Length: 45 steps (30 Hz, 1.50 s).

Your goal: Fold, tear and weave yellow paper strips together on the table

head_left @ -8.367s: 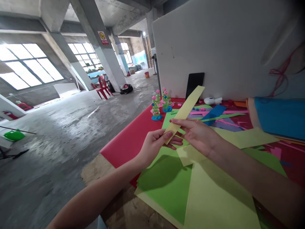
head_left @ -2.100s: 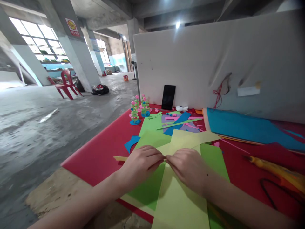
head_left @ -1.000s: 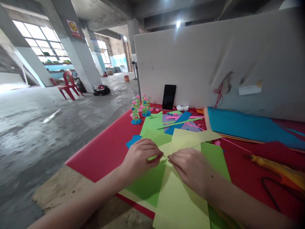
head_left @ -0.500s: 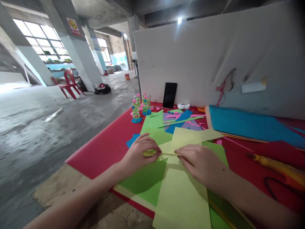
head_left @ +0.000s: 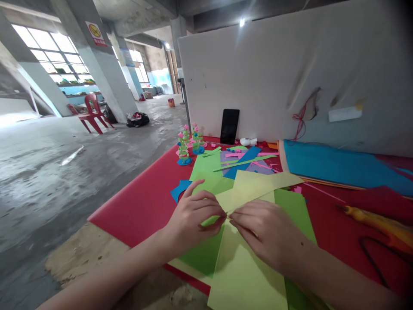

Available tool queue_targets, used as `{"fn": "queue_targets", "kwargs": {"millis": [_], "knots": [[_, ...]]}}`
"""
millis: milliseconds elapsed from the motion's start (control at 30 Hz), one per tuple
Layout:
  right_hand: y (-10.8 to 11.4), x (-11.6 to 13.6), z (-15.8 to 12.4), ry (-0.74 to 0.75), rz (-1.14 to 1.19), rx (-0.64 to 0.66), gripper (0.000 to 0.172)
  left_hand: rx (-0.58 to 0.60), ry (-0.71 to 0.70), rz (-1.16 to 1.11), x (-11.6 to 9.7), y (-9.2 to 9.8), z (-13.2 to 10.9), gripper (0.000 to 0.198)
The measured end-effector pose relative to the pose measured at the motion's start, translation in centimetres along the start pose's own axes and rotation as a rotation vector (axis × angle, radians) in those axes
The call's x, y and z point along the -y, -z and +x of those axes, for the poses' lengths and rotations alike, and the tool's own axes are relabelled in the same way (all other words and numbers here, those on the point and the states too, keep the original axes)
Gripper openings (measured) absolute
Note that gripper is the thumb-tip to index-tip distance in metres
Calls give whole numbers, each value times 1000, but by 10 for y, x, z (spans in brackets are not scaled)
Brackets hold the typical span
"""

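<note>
My left hand (head_left: 193, 219) and my right hand (head_left: 267, 226) meet over the sheets, fingertips nearly touching. Both pinch a thin yellow paper strip (head_left: 227, 216), mostly hidden by the fingers. The left index finger is raised. Beneath the hands lies a pale yellow paper sheet (head_left: 248, 275), and a second yellow piece (head_left: 258, 186) crosses behind it. Green paper sheets (head_left: 201, 256) spread underneath. Blue paper pieces (head_left: 179, 189) rest just beyond my left hand.
Small paper trees (head_left: 184, 150) with pink stars stand at the back left. A phone (head_left: 230, 126) leans on the white board (head_left: 258, 77). Cut strips (head_left: 243, 162) lie ahead; a blue sheet stack (head_left: 342, 165) and a yellow-handled tool (head_left: 371, 219) are at the right.
My hands have come closer together, hiding most of the strip stretched between them before. The left hand moved right and its index finger lifted; the right hand shifted slightly left and toward me.
</note>
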State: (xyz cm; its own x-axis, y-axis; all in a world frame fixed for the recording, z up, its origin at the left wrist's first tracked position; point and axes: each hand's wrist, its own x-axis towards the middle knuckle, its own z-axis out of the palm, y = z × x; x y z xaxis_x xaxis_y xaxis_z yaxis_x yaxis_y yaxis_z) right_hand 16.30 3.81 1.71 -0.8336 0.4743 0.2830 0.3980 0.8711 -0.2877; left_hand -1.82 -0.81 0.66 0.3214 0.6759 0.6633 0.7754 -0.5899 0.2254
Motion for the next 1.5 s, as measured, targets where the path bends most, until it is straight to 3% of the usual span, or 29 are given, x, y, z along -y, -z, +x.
{"fn": "queue_targets", "kwargs": {"millis": [167,333,500,633,867,1167,1500], "knots": [[9,-3,0,-32,11,-42,26,-56,95,91,15,9,3,5],[13,-13,1,-89,29,-54,24,-91,91,152,24,12,6,5],[11,-17,4,-111,57,-139,20,-32,140,89,15,7,3,6],[10,-11,6,-80,151,-208,16,-8,82,71,4,4,1,10],[7,-2,4,-40,237,-208,13,19,23,51,-4,1,-3,14],[-7,0,6,-40,236,-241,11,244,-2,47,-3,-11,-8,15],[8,-3,7,-151,191,-321,12,135,1,19,-2,-1,-6,19]]}}
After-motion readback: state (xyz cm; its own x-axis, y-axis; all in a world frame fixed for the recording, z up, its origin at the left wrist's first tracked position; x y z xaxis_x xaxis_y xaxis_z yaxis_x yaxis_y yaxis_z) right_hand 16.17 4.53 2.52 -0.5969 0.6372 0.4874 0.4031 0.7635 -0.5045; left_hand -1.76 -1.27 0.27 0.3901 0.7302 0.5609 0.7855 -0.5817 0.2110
